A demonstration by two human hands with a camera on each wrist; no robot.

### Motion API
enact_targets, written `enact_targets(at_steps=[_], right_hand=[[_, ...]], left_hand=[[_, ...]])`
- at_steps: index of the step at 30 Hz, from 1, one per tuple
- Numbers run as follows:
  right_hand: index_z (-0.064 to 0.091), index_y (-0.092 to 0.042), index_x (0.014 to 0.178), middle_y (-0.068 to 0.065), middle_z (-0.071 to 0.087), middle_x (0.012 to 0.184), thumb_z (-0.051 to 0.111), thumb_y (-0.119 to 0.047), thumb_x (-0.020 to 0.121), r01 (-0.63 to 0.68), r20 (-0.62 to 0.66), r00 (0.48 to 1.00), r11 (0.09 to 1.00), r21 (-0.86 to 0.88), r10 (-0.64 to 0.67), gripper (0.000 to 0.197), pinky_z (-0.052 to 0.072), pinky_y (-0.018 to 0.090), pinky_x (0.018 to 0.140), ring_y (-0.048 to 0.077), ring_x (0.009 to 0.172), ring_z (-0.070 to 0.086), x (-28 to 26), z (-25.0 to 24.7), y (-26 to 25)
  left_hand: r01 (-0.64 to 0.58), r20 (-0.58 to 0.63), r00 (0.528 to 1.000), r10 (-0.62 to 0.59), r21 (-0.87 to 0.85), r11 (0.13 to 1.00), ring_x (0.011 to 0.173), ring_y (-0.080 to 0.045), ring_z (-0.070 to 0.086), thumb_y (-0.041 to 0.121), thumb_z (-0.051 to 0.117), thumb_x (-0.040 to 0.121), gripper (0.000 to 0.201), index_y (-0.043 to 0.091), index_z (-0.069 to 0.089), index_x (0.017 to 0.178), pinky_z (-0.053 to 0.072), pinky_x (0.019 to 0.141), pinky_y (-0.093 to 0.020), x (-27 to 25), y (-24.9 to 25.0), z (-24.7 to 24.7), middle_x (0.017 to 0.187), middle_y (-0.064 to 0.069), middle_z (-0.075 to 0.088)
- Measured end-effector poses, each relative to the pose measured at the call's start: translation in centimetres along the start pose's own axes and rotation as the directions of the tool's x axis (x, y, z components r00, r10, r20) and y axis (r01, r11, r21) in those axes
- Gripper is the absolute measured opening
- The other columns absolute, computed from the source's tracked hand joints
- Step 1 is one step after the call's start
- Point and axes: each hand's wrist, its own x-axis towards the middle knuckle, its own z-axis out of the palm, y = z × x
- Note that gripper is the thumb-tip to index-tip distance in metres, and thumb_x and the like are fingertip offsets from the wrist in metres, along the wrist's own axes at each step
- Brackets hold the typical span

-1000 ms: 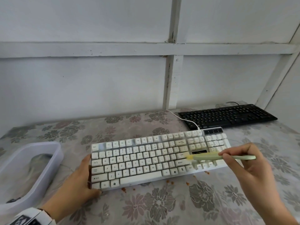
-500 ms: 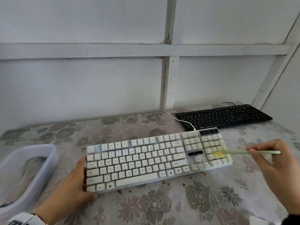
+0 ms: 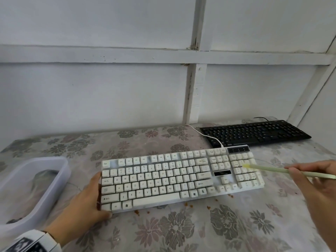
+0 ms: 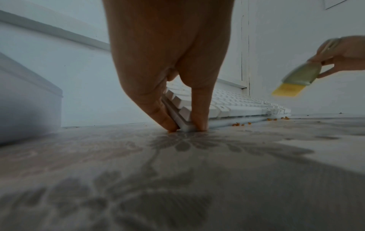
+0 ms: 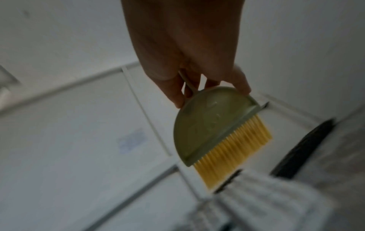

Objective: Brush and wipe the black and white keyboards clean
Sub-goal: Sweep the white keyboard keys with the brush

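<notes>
The white keyboard lies on the desk, which wears a flowered cloth, and serves as the landmark here. The left hand holds its left end: in the left wrist view the fingers and thumb pinch the near left corner, tips down on the cloth. That hold is the same as half a second ago.

The right hand grips the brush at the keyboard's right end, its fingers curled round the pale green handle. In the right wrist view the fingers clamp the thin stem above the half-round green head, and the yellow bristles point down at the keys. The bristle tip sits over the number pad, at its upper rows. Half a second ago it lay lower on the pad, near the right edge; a second ago it was further left, by the arrow keys. In the left wrist view the brush looks lifted clear of the keys, though blur makes contact hard to judge.

Orange crumbs lie scattered on the cloth along the keyboard's near edge. The black keyboard rests behind the white one, toward its right end, against the wall. A white cable runs from the white keyboard's back edge. A plastic tub stands to the left of the keyboard, beside the left hand.
</notes>
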Motion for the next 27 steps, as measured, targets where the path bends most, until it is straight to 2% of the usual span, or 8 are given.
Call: enact_targets(at_steps=[4, 8, 13, 17, 20, 23, 25, 27], right_hand=[[0.058, -0.033, 0.079, -0.005, 0.070, 0.084, 0.071, -0.044, 0.076, 0.089, 0.156, 0.981, 0.986, 0.144, -0.112, 0.017, 0.052, 0.026, 0.078, 0.014, 0.083, 0.066, -4.9, 6.9, -4.7], [0.054, -0.045, 0.081, -0.018, 0.067, 0.088, 0.063, -0.054, 0.073, 0.155, 0.378, 0.905, 0.979, 0.131, -0.194, 0.015, 0.055, 0.037, 0.075, 0.008, 0.084, 0.065, -10.3, 14.2, -6.2], [0.044, -0.037, 0.083, -0.023, 0.063, 0.080, 0.056, -0.036, 0.069, 0.417, 0.390, 0.838, 0.909, -0.010, -0.381, 0.018, 0.033, 0.024, 0.082, -0.008, 0.082, 0.051, -13.8, 19.9, -7.5], [0.041, -0.037, 0.081, -0.023, 0.060, 0.077, 0.052, -0.038, 0.070, 0.466, 0.385, 0.833, 0.879, -0.103, -0.396, 0.016, 0.030, 0.026, 0.081, -0.006, 0.082, 0.046, -14.8, 21.3, -8.0], [0.040, -0.035, 0.079, -0.023, 0.060, 0.074, 0.050, -0.034, 0.068, 0.496, 0.367, 0.834, 0.852, -0.171, -0.412, 0.015, 0.031, 0.029, 0.080, -0.003, 0.079, 0.046, -14.9, 21.1, -7.6], [0.038, -0.033, 0.076, -0.021, 0.057, 0.069, 0.046, -0.030, 0.063, 0.464, 0.292, 0.875, 0.842, -0.277, -0.386, 0.015, 0.034, 0.039, 0.085, 0.000, 0.076, 0.044, -14.3, 20.2, -6.8], [0.037, -0.032, 0.075, -0.020, 0.055, 0.068, 0.046, -0.028, 0.063, 0.453, 0.250, 0.886, 0.842, -0.292, -0.390, 0.016, 0.038, 0.044, 0.085, 0.002, 0.076, 0.044, -14.1, 19.8, -6.8], [0.039, -0.032, 0.075, -0.020, 0.057, 0.069, 0.047, -0.028, 0.064, 0.472, 0.257, 0.872, 0.854, -0.221, -0.416, 0.015, 0.032, 0.035, 0.086, 0.002, 0.077, 0.045, -14.4, 19.8, -7.5]], left_hand=[[-0.006, -0.009, 1.000, 0.007, 0.025, 1.000, 0.112, -0.003, 0.046, 0.015, 0.080, 0.059, 0.095, 0.060, 0.016, 0.113, 0.039, 0.089, -0.019, -0.1, 0.2, -0.1, 0.119, 0.032, 0.037], [-0.035, -0.003, 0.999, 0.035, -0.002, 0.999, 0.106, 0.005, 0.047, 0.019, 0.081, 0.062, 0.090, 0.058, 0.018, 0.111, 0.038, 0.077, -0.006, -0.5, 1.2, -0.3, 0.114, 0.041, 0.032], [-0.026, -0.025, 0.999, 0.024, -0.071, 0.997, 0.104, 0.009, 0.051, 0.071, 0.067, 0.047, 0.080, 0.056, 0.025, 0.113, 0.040, 0.081, -0.008, -0.9, 2.4, -0.7, 0.115, 0.033, 0.044], [-0.052, -0.051, 0.998, 0.049, -0.078, 0.996, 0.108, 0.008, 0.051, 0.099, 0.035, 0.039, 0.103, 0.041, 0.028, 0.124, 0.040, 0.088, -0.012, -1.1, 2.7, -0.7, 0.118, 0.028, 0.046], [-0.039, -0.050, 0.998, 0.035, -0.083, 0.996, 0.109, 0.003, 0.053, 0.078, 0.064, 0.049, 0.091, 0.043, 0.027, 0.125, 0.044, 0.095, -0.021, -0.8, 2.1, -0.5, 0.119, 0.024, 0.050], [-0.053, -0.048, 0.998, 0.051, -0.035, 0.998, 0.111, 0.004, 0.049, 0.036, 0.079, 0.064, 0.083, 0.044, 0.022, 0.124, 0.040, 0.087, -0.010, -0.5, 1.4, -0.2, 0.118, 0.031, 0.044], [-0.061, -0.058, 0.997, 0.060, -0.017, 0.998, 0.111, 0.005, 0.048, 0.030, 0.079, 0.067, 0.082, 0.046, 0.021, 0.122, 0.039, 0.084, -0.008, -0.4, 1.2, -0.1, 0.115, 0.035, 0.039], [-0.066, -0.052, 0.997, 0.065, -0.035, 0.997, 0.110, 0.004, 0.051, 0.036, 0.080, 0.064, 0.081, 0.052, 0.023, 0.118, 0.045, 0.091, -0.017, -0.4, 0.9, -0.1, 0.118, 0.029, 0.046]])
